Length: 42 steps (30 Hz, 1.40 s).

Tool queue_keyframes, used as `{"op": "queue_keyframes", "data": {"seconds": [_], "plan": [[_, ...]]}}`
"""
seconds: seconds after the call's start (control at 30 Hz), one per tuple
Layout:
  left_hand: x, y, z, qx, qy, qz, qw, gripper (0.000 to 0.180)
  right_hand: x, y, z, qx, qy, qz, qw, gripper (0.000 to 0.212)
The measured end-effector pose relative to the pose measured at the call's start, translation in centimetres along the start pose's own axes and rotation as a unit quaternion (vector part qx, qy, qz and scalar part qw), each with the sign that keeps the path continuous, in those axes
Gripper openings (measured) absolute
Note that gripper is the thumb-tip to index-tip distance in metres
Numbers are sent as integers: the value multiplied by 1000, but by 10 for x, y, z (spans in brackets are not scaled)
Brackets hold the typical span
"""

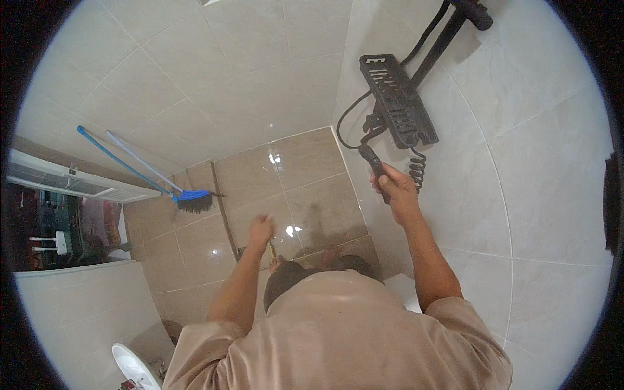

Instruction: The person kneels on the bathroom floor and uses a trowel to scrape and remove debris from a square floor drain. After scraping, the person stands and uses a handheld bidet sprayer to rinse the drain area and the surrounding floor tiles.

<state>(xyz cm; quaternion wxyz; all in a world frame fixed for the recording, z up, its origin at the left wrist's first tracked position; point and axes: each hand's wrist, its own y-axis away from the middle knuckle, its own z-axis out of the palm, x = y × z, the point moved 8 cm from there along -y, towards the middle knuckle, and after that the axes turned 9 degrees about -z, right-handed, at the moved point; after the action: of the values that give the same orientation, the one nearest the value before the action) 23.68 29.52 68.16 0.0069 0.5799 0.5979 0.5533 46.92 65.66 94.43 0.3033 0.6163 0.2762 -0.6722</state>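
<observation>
My right hand (398, 188) is raised near the right wall, its fingers wrapped round a slim black sprayer handle (375, 168). A thin black hose (340, 123) loops up from near the handle's top toward a slotted black shelf (396, 104). Beside that hand hangs a black coiled hose (417, 172). Lower and to the left, my left hand (262, 229) is closed over the tiled floor. What it holds, if anything, is hidden. Close under it, a small yellowish object (272, 251) shows near my foot.
A blue broom (194, 200) and another pole lean on the left wall. A dark strip (224, 218) crosses the wet brown tiles (312, 156). At left is an open doorway (71, 224); a white basin (133, 367) sits lower left. Black pipework (448, 39) runs along the right wall.
</observation>
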Motion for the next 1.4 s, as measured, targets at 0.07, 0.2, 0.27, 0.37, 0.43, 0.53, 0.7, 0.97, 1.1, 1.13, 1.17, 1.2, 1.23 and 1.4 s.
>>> {"op": "queue_keyframes", "data": {"seconds": [0.07,0.2,0.27,0.37,0.43,0.53,0.7,0.97,1.1,1.13,1.17,1.2,1.23,1.4], "plan": [[131,6,80,-47,-32,87,995,40,4,10,-20,10,35,-10,999,43],[309,14,159,-31,-1,339,940,39,-6,18,-18,-28,74,-39,996,48],[375,43,189,-41,44,396,916,38,-14,28,-23,-20,81,-15,996,50],[427,63,220,-176,163,260,935,37,-14,40,-35,1,68,-2,998,53],[437,51,234,-281,240,175,913,32,-11,39,-36,-9,53,7,999,50],[443,40,244,-327,274,181,886,27,-7,33,-40,-32,48,22,998,42],[440,33,251,-358,177,166,901,22,0,24,-47,-33,23,5,999,41],[451,20,250,-338,150,287,884,19,-6,9,-50,-19,48,1,999,41],[459,29,236,-207,151,438,862,26,-7,4,-48,-14,29,-7,999,44],[462,38,231,-160,122,501,842,28,-7,3,-49,-15,36,-12,999,45],[461,41,231,-153,108,509,840,28,-7,2,-49,-17,44,-17,999,46],[462,46,230,-147,94,518,838,29,-6,2,-51,-18,53,-22,998,47],[458,44,233,-182,95,473,857,29,-5,3,-51,-17,48,-23,998,47],[446,28,243,-361,177,237,885,26,-8,4,-48,-18,28,-24,999,45]]}}
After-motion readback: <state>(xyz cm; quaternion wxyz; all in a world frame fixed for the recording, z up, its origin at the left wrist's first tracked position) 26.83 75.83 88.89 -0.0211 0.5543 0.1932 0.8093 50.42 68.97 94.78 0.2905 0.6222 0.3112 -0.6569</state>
